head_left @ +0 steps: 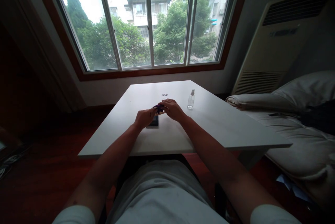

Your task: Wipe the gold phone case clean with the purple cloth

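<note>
Above the middle of the white table, my left hand (145,117) and my right hand (171,108) meet around a small dark purple thing (159,108). Its kind is too small and too covered by fingers to make out. The fingers of both hands are bent and closed on it, the left from its near left side and the right from above. Beneath my hands lies a dark flat rectangle that looks like a phone (153,122), partly hidden by my left hand. A clear spray bottle (191,101) stands upright to the right of my right hand.
On the white table (209,126), a small dark ring-shaped item (164,94) lies beyond my hands. A window (150,24) is behind the table. A couch with pale covers (288,112) and a standing air conditioner (272,45) are on the right.
</note>
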`<state>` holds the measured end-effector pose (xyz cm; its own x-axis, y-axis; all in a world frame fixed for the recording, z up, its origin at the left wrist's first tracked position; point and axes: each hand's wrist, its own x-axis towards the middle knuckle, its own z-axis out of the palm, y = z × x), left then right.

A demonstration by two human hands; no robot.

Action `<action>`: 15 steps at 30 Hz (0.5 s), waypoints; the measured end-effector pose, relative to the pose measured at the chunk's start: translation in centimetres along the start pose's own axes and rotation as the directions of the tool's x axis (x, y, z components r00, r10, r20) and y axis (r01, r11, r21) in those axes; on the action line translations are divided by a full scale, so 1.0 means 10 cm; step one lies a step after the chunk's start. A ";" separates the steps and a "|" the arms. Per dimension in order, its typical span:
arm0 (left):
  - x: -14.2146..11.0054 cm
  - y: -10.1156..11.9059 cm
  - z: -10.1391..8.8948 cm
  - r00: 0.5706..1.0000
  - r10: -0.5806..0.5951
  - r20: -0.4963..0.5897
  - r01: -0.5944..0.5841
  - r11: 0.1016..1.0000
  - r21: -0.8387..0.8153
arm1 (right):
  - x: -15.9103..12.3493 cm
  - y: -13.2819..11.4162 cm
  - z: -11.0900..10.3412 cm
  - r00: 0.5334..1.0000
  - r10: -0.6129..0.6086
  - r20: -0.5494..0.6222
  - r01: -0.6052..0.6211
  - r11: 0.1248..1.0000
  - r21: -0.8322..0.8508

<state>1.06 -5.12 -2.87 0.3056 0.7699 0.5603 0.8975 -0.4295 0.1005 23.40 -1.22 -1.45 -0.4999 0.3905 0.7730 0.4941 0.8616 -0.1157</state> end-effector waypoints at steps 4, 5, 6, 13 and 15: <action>0.00 -0.01 0.00 1.000 0.008 -0.022 -0.009 1.000 -0.023 | -0.02 0.02 -0.02 0.998 0.037 -0.046 -0.037 0.999 -0.003; 0.00 -0.01 0.00 1.000 0.009 -0.027 -0.010 1.000 -0.030 | -0.02 0.00 -0.04 0.997 0.036 -0.061 -0.036 0.999 0.002; 0.00 -0.01 -0.01 1.000 0.011 -0.030 -0.012 0.999 -0.034 | -0.01 -0.04 -0.06 0.997 0.028 -0.070 -0.028 1.000 0.008; -0.02 0.00 -0.05 0.997 0.071 -0.017 -0.071 0.997 -0.038 | 0.05 -0.21 -0.05 0.995 -0.069 0.069 0.067 0.997 0.030; -0.02 0.00 -0.05 0.997 0.082 -0.013 -0.082 0.996 -0.038 | 0.04 -0.19 -0.03 0.995 -0.047 0.090 0.045 0.999 0.026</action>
<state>0.84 -5.52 -2.61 0.3738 0.7261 0.5771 0.8565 -0.5090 0.0857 22.43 -2.76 -0.73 -0.5848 0.3770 0.7182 0.4527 0.8864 -0.0967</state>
